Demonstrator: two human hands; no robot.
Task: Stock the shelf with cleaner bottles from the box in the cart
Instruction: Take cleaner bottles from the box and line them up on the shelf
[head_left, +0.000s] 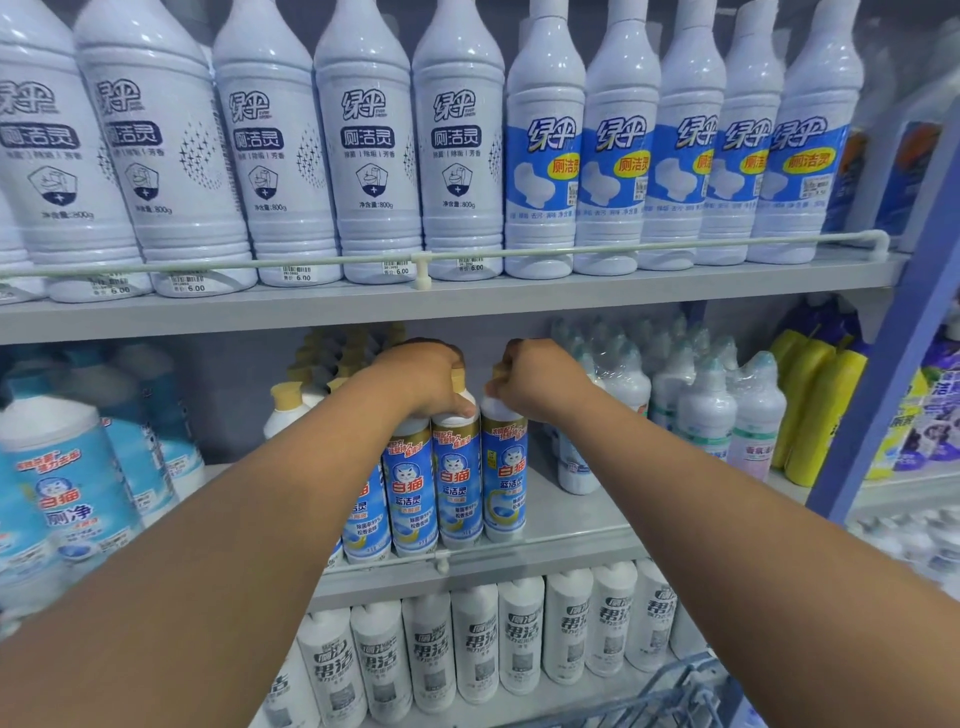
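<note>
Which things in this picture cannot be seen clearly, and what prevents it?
- Caps of the blue-labelled white cleaner bottles, head view: covered by the left hand and right hand.
- Box in the cart: out of frame; only a blue wire cart corner shows.
- Pale-blue bottles at left: blurred.
- Price stickers: barcodes too small.

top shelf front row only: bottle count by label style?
Plain white-label bottles: 5
Blue-band label bottles: 5
Total: 10 in the front row of the top shelf, counting the one cut off at the left edge.
</note>
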